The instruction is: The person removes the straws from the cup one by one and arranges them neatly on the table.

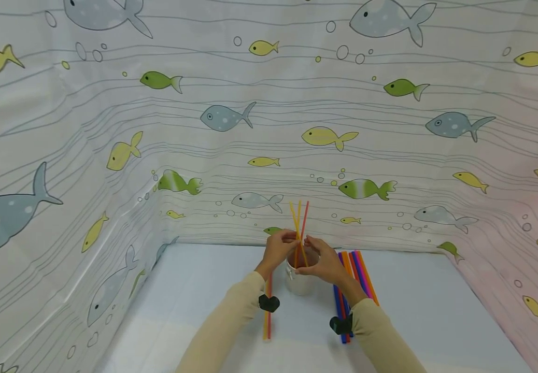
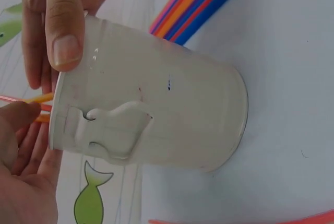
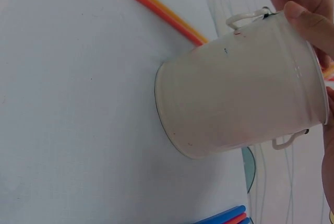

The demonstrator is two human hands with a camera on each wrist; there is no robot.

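A pale blue table stands inside a three-sided booth of white curtain printed with grey, yellow and green fish, bubbles and wavy lines. One white cup with two small side handles stands upright near the middle of the table, at the far edge. Three straws, two yellow and one red, stick up out of it. The left hand, at 10 o'clock from the cup, pinches these straws just above the rim. The right hand, at 2 o'clock, curls round the rim, thumb on the outer wall. A bundle of loose straws lies at 3 o'clock of the cup; their exact count cannot be told. Two more straws lie at 8 o'clock. No writing is readable.
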